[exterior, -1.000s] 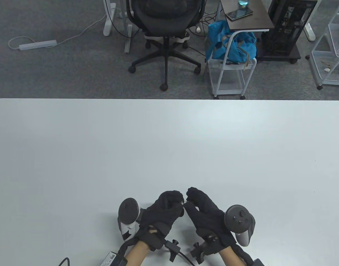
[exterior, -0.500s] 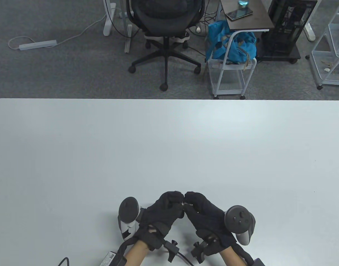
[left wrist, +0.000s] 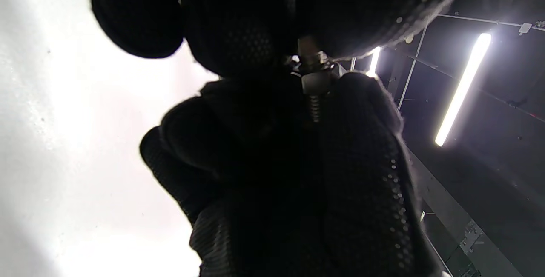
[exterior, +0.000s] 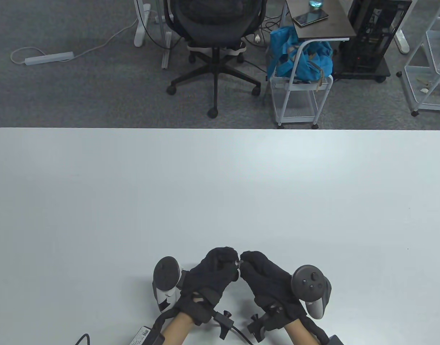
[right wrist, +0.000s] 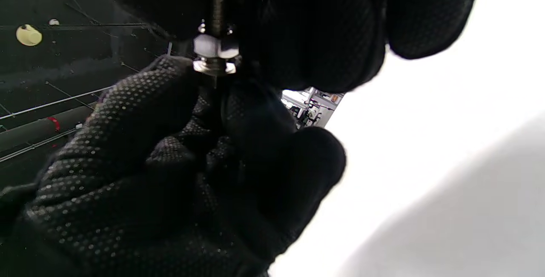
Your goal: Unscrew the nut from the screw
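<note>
Nut (right wrist: 215, 49) and screw (left wrist: 314, 107) sit pinched between left hand (exterior: 214, 275) and right hand (exterior: 264, 280) near the table's (exterior: 220, 187) near edge; gloved fingertips could slip and drop them.

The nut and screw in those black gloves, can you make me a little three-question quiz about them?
1. True or false: the nut is still on the screw.
2. Where are the left hand and the right hand? A) far apart B) fingertips together above the table C) flat on the table
3. Fill in: the gloves are the colour ____.

Key: 1 true; 2 B; 3 black.
</note>
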Demonstrator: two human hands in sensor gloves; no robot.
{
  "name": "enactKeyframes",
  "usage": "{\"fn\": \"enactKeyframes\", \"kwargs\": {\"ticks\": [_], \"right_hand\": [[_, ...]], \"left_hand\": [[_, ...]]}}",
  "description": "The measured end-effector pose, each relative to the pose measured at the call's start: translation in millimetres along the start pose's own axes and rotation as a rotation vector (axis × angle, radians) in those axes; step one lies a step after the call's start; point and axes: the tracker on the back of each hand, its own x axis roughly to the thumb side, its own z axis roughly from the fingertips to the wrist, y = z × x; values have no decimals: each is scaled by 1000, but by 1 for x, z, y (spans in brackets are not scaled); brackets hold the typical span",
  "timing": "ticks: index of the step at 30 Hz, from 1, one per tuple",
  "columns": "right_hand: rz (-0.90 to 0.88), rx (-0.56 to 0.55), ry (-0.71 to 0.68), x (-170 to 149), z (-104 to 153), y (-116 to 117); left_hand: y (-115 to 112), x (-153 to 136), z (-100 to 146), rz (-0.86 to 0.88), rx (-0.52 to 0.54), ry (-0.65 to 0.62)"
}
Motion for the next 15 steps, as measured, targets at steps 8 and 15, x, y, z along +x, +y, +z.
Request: {"fn": "enactKeyframes", "kwargs": {"ticks": [8, 15], "right_hand": [[20, 32, -79, 7, -2, -1], [-14, 47, -77, 6, -2, 0]], "left_hand": [[1, 0, 0, -1, 4, 4], [3, 1, -1, 6, 10, 2]]}}
